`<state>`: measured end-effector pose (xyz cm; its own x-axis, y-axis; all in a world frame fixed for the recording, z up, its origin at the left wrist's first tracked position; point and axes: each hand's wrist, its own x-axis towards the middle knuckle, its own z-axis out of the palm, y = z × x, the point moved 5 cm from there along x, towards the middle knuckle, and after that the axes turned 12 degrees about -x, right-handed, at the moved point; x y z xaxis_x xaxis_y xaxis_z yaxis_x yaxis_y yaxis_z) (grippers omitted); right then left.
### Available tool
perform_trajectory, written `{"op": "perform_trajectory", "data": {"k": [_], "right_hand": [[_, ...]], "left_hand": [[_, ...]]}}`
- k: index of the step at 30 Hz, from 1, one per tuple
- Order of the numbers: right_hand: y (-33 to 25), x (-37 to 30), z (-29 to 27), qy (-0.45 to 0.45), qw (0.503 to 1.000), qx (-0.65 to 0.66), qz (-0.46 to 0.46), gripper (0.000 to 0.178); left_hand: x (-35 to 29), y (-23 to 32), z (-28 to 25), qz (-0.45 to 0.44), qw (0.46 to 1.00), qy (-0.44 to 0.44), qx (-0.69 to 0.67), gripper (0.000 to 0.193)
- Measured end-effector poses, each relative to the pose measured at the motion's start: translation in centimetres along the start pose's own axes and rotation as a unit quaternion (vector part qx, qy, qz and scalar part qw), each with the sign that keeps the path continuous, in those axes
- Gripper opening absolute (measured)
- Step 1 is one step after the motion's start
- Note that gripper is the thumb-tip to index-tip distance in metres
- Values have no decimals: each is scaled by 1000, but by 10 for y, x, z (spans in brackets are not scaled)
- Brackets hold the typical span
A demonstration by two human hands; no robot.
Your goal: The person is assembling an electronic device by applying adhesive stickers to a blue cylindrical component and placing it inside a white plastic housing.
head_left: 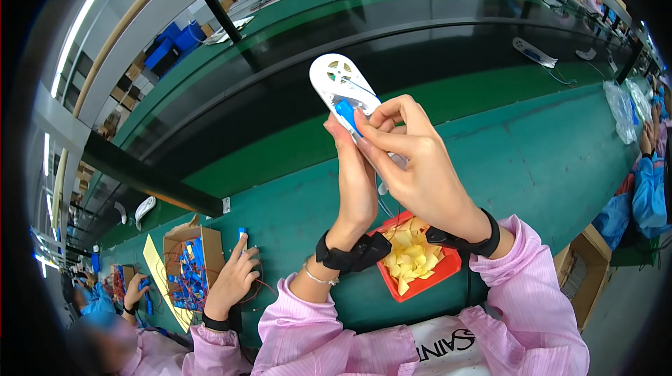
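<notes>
Green bench, black belt | left hand — cradling white casing | right hand — pinching blue block

Up on the wearer's head, a wide fisheye camera peers down and forward, near above the bare left hand and bare right hand, over a long green workbench.

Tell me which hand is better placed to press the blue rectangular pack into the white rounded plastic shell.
Probably the right hand: its thumb is at the blue rectangular pack, while the left hand supports the white rounded plastic shell along its lower left edge.
</notes>
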<state>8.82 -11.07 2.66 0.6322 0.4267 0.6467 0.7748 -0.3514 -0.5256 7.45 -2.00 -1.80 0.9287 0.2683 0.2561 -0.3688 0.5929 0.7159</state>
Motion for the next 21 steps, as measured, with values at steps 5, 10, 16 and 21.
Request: {"op": "perform_trajectory", "data": {"k": [5,10,16,21], "right_hand": [[21,9,-20,81,996,-6,21,52],[37,17,-4,-73,874,451,167,72],[40,21,1,-25,838,525,150,36],[35,18,8,16,838,527,140,39]], "left_hand": [[5,12,-9,-13,997,1,76,68],[-10,12,15,-63,992,-12,108,76],[-16,19,21,-1,974,-40,225,39],[-17,22,19,90,933,-22,347,34]]}}
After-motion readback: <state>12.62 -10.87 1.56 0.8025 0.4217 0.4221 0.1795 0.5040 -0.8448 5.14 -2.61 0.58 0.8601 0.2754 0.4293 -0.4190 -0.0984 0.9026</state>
